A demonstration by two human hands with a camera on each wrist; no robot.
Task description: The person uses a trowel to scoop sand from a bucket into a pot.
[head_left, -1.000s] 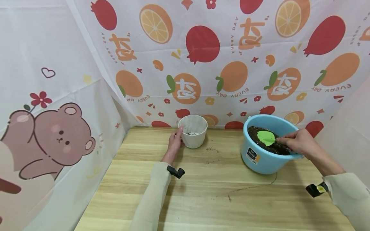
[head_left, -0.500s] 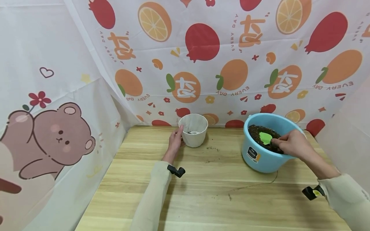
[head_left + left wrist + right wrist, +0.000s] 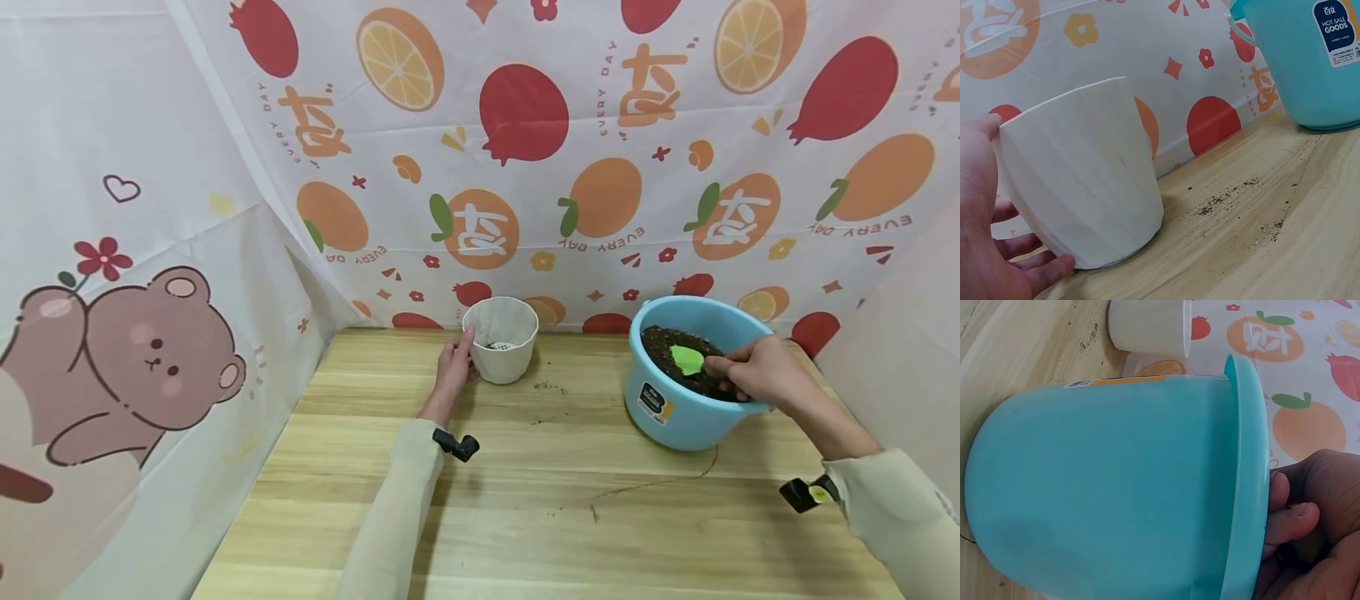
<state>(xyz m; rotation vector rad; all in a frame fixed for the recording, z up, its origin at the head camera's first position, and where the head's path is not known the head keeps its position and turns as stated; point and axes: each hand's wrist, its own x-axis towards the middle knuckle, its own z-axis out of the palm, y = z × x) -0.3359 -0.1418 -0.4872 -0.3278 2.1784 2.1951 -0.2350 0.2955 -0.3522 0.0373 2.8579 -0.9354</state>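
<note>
A white flower pot (image 3: 504, 365) with a perforated bottom stands upright near the table's back edge. My left hand (image 3: 453, 367) holds it from the left, thumb at the rim and fingers round the lower side, as the left wrist view shows of the pot (image 3: 1085, 181). To the right, a light blue bucket (image 3: 686, 432) contains dark soil (image 3: 660, 340). Over its near rim reaches my right hand (image 3: 761, 371), gripping a bright green trowel (image 3: 686, 360) whose blade lies in the soil. The bucket wall (image 3: 1097, 487) hides the trowel in the right wrist view.
Crumbs of soil (image 3: 1219, 200) are scattered on the wooden table (image 3: 525, 517) between pot and bucket. A fruit-print cloth (image 3: 525, 192) hangs right behind both. At the left hangs a white cloth with a bear (image 3: 168, 358).
My right hand has shifted left and inward over the bucket, and the trowel's blade has sunk deeper, so less green shows. The left hand and pot have kept their place.
</note>
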